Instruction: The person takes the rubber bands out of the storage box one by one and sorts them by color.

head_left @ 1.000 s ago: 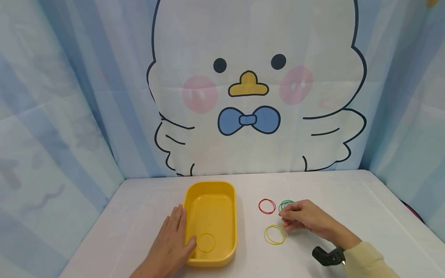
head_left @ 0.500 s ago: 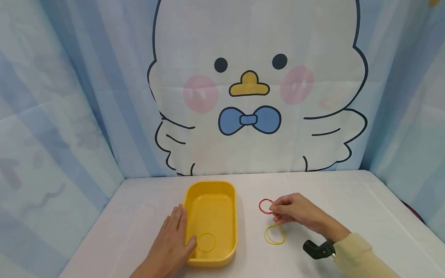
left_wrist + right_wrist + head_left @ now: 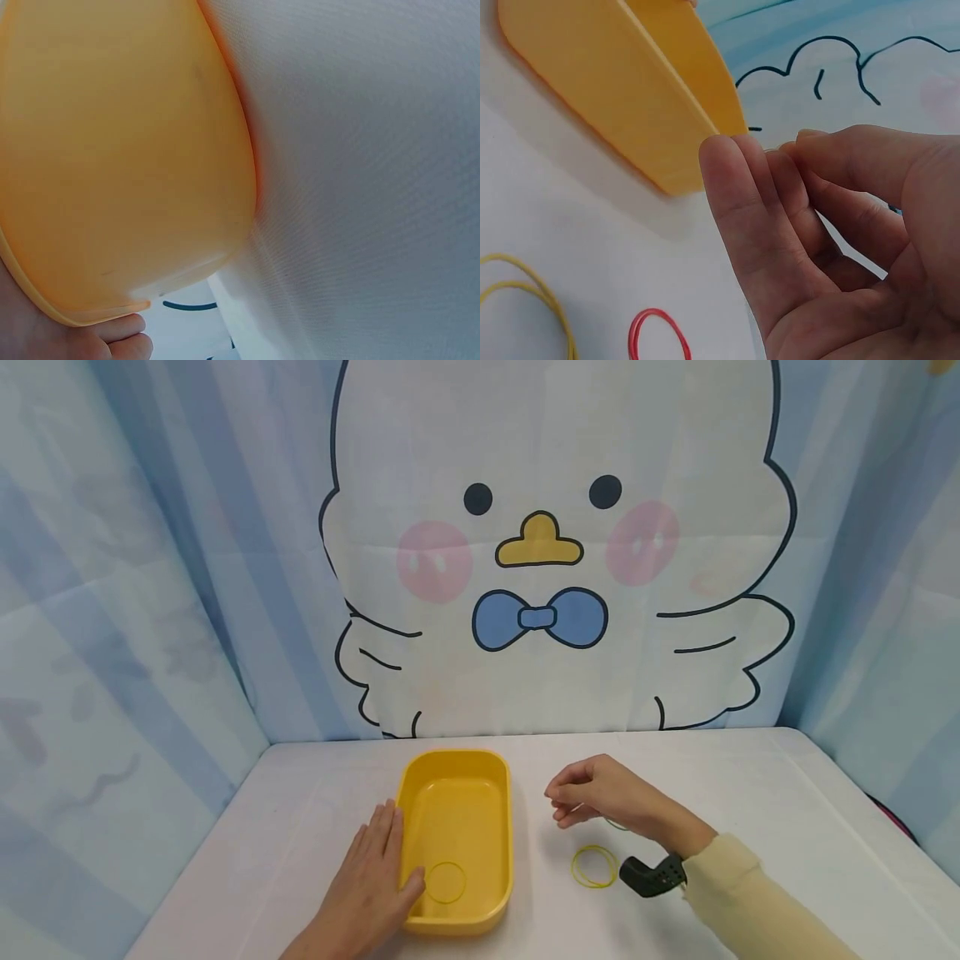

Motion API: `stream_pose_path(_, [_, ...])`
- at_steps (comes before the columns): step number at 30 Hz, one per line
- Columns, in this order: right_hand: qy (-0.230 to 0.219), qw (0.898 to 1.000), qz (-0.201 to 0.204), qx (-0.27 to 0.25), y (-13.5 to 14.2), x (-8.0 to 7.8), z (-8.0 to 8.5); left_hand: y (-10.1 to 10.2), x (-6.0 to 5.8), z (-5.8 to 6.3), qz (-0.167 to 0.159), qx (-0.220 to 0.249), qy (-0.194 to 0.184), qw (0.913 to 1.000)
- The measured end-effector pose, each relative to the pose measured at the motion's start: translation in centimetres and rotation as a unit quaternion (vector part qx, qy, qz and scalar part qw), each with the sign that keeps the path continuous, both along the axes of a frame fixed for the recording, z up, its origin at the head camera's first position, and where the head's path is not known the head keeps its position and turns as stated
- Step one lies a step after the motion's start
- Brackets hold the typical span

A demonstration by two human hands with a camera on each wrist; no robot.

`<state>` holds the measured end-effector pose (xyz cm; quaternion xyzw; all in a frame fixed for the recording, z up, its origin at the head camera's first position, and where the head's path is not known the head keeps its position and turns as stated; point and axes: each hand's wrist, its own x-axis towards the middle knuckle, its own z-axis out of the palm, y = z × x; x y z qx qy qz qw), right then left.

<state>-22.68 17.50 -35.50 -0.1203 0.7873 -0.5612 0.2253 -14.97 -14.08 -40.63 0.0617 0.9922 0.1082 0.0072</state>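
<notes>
My left hand [image 3: 367,877] rests on the left rim of a yellow plastic tray [image 3: 498,827], fingers straight, thumb over the inside. One yellow rubber band [image 3: 446,903] lies in the tray. My right hand [image 3: 600,793] is raised right of the tray, thumb and fingertips pinched together. A thin sliver of what looks like a rubber band [image 3: 771,150] shows at the fingertips; the rest is hidden. Below that hand, yellow rubber bands [image 3: 576,877] lie on the table. Red rubber bands [image 3: 632,341] show in the right wrist view. A green edge of rubber band [image 3: 617,824] peeks out under the hand.
A white cloth covers the table [image 3: 315,793]. Behind it hangs a curtain [image 3: 720,527] with a cartoon bird; pale blue curtains stand at both sides. A black device [image 3: 651,877] is strapped to my right wrist.
My right hand has moved left and up from the green rubber bands, past the red ones, toward the tray. It now covers the red bands in the head view. The left hand stays put.
</notes>
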Motion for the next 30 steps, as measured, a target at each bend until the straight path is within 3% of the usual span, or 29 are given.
stream_pose_path(6, [0.019,1.000,0.024,0.004,-2.2,-0.2,1.0,-0.3,0.1,-0.1,-0.019,0.002,0.023,0.9996])
stream_pose_path(14, [0.021,0.998,0.060,-0.007,-5.5,0.0,1.8,-0.3,-0.2,-0.2,-0.013,0.005,0.013,0.9998])
stream_pose_path(22, [0.021,0.996,0.089,-0.004,-8.2,0.0,1.2,-0.1,0.0,-0.1,-0.011,0.003,0.017,0.9998])
stream_pose_path(30, [0.035,0.994,0.097,0.033,-10.8,-0.2,0.0,-0.2,0.2,0.0,-0.017,0.003,0.026,0.9995])
